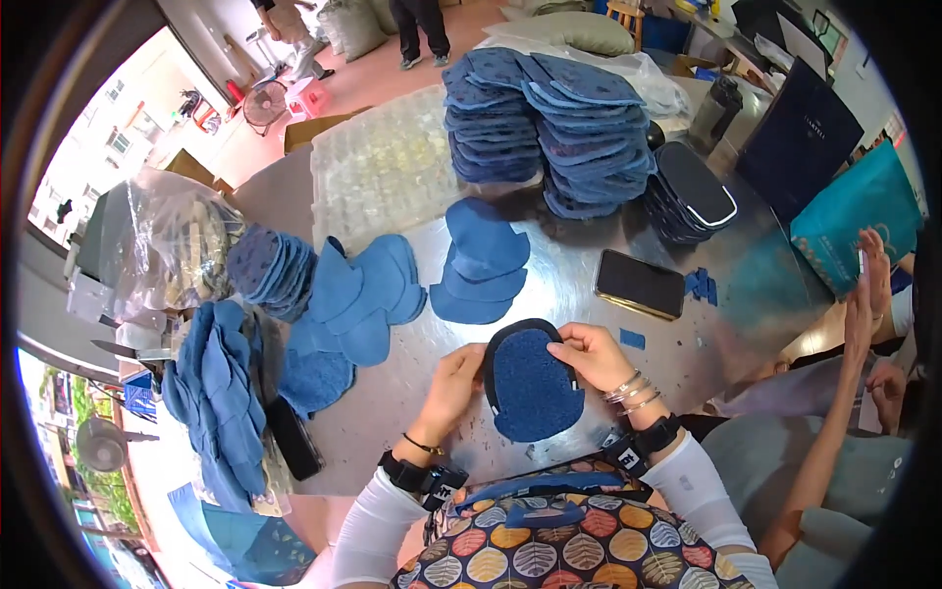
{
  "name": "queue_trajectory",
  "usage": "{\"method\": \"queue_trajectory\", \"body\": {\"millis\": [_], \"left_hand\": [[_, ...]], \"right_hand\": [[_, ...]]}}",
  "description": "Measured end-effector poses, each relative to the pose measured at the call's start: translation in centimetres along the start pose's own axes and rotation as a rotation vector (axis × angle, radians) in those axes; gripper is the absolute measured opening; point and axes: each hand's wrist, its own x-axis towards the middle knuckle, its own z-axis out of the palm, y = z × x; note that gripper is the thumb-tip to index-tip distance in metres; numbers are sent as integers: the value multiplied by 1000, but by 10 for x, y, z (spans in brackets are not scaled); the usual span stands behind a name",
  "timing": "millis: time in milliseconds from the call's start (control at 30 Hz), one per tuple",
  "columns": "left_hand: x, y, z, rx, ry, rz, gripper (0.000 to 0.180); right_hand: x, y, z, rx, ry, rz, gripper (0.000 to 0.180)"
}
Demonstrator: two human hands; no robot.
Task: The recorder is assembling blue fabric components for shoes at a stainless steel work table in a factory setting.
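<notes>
Between my two hands is a blue fleecy fabric piece (535, 388) with a rounded end and a black band along its upper edge. My left hand (454, 395) pinches its left edge. On the upper right edge, the thumb of my right hand (596, 356) lies over the fabric and the fingers go behind it. Just beyond it on the metal table (412, 432) lies a small overlapping stack of smooth blue fabric pieces (481, 257). More blue pieces (363, 294) are fanned out to the left. What is on the underside of the held piece is hidden.
Tall stacks of blue patterned pieces (589, 128) stand at the back, beside black-edged ones (692, 187). A phone (640, 284) lies to the right, near small blue scraps (701, 285). Another phone (292, 437) is at the left edge. A person's hand (871, 270) is raised at right.
</notes>
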Motion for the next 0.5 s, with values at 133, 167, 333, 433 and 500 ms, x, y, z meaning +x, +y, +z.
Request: {"method": "queue_trajectory", "body": {"millis": [133,167,333,433,500], "left_hand": [[-15,11,12,84,224,240,25],[-22,18,15,194,246,274,27],[-52,53,45,401,168,480,31],[-52,55,35,141,133,336,26],[-61,64,32,63,78,298,21]], "right_hand": [[-5,-11,9,-92,139,-71,17],[-8,-17,15,-59,226,-116,17],[-40,-73,46,-395,-25,-387,32],[-38,-80,34,-429,164,-453,49],[-34,-82,28,-340,191,-380,45]]}}
